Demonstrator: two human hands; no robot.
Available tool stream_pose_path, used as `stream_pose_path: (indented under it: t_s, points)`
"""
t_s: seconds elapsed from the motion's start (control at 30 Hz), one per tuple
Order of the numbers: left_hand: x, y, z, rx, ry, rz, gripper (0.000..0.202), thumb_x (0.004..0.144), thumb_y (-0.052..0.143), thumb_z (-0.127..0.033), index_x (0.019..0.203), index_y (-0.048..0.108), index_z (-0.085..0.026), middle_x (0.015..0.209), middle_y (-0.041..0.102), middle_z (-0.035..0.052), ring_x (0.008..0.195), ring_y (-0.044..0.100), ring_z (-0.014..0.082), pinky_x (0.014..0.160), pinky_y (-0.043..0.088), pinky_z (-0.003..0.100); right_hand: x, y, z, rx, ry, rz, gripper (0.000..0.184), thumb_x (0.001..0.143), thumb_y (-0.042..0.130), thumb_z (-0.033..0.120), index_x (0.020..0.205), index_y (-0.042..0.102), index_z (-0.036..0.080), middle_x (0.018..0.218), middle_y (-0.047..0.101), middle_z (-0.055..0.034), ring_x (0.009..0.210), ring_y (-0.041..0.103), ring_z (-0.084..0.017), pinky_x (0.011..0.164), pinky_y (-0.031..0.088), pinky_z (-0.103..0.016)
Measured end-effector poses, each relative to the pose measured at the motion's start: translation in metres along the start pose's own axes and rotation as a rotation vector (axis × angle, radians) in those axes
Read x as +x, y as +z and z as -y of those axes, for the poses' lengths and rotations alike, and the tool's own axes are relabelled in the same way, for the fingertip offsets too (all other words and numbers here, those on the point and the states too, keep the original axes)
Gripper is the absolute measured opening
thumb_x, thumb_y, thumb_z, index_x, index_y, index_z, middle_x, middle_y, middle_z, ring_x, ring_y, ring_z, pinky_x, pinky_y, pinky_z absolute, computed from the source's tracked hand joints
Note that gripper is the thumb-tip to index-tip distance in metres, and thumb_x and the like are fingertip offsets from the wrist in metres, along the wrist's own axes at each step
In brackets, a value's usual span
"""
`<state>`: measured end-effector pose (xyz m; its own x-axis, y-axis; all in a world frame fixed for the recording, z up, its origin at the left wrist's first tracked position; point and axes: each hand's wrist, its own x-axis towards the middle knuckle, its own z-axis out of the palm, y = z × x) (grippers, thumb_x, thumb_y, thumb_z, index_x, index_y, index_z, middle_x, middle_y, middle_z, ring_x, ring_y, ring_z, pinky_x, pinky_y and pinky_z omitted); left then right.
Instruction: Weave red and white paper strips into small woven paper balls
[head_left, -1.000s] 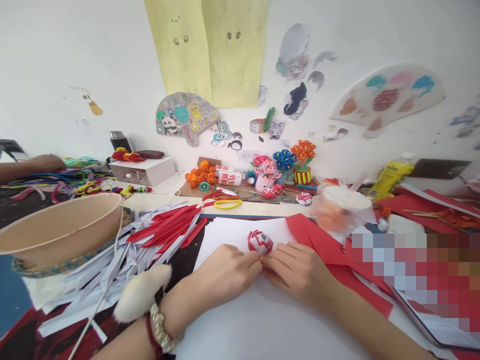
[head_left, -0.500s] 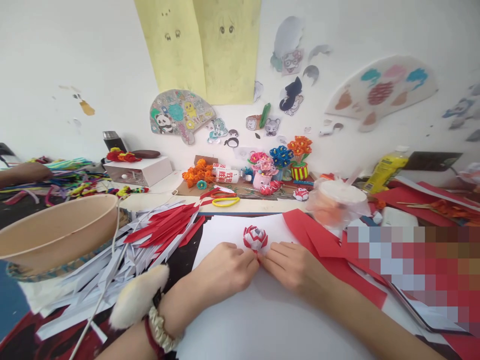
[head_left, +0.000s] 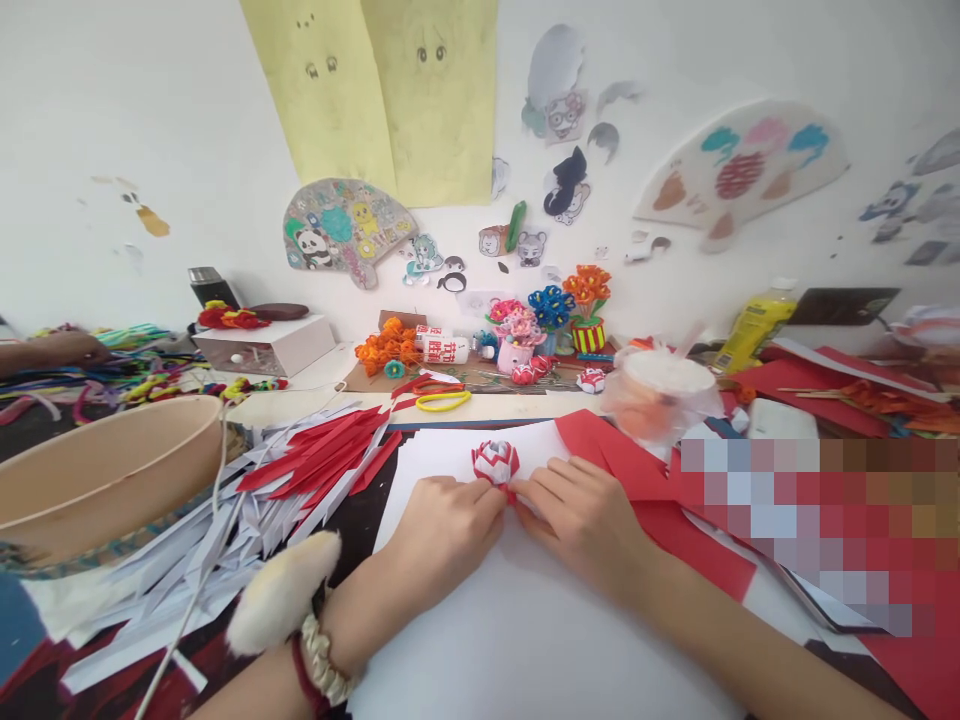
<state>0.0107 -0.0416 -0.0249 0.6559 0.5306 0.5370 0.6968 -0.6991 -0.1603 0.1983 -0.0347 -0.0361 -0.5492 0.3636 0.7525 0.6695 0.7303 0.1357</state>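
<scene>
Over a large white sheet of paper (head_left: 555,640), my left hand (head_left: 454,530) and my right hand (head_left: 581,515) meet fingertip to fingertip. Both are closed in a pinch around a small red paper piece (head_left: 511,494), mostly hidden by the fingers. Just behind them stands a folded paper flower (head_left: 495,462) with white petals edged in red, open at the top. Whether the red piece joins the flower, I cannot tell. A fluffy cream-coloured thing (head_left: 281,595) lies by my left wrist.
Red and white paper strips (head_left: 322,450) pile up at left beside a beige bowl (head_left: 112,460). Red sheets (head_left: 697,535) and a lidded cup (head_left: 664,385) are at right. Yellow-handled scissors (head_left: 442,401) lie behind. Another person's hand (head_left: 75,352) is at far left.
The head view has shifted slightly, so the scene sits further left. Both hands keep pinching the red piece, and the right fingers have moved slightly.
</scene>
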Motion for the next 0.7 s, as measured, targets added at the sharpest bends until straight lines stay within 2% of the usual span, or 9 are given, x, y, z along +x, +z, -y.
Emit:
stream_pose_path:
  t_s: [0.17,0.37,0.53,0.7]
  points:
    - [0.0001,0.0012,-0.0036,-0.041,0.005,-0.027,0.026,0.089,0.042,-0.012,0.066,0.053,-0.017,0.054,0.055,-0.0032,0.040,0.042,0.0091,0.045,0.025,0.024,-0.0021,0.0024,-0.0007,-0.006,0.009,0.008,0.030,0.094,0.045,0.011,0.069,0.061,0.015,0.056,0.052,-0.0013,0.054,0.041,-0.015,0.055,0.023,-0.029]
    - [0.0023,-0.0048,-0.0058,0.100,0.055,-0.041,0.025,0.090,0.046,-0.012,0.066,0.050,-0.017,0.054,0.052,-0.0031,0.041,0.043,0.0105,0.045,0.020,0.028,-0.0048,0.0057,-0.0026,-0.004,-0.018,0.003,0.039,0.095,0.042,0.010,0.058,0.053,0.016,0.054,0.047,-0.0004,0.049,0.034,-0.014,0.052,0.022,-0.029]
    - [0.0010,-0.0040,-0.0047,0.179,0.195,-0.039,0.027,0.089,0.038,-0.003,0.068,0.048,-0.016,0.056,0.050,-0.0015,0.044,0.043,0.0122,0.046,0.020,0.030,-0.0048,0.0048,-0.0048,0.033,-0.068,0.054,0.038,0.095,0.040,0.009,0.060,0.053,0.016,0.056,0.048,-0.0004,0.050,0.034,-0.013,0.051,0.023,-0.029]
    - [0.0014,-0.0061,-0.0033,0.200,0.306,-0.043,0.033,0.090,0.033,-0.002,0.063,0.046,-0.016,0.055,0.048,-0.0003,0.042,0.037,0.0124,0.045,0.020,0.031,-0.0017,0.0036,-0.0085,0.004,-0.218,0.069,0.042,0.096,0.033,0.005,0.060,0.053,0.016,0.056,0.048,-0.0008,0.050,0.035,-0.013,0.051,0.021,-0.030]
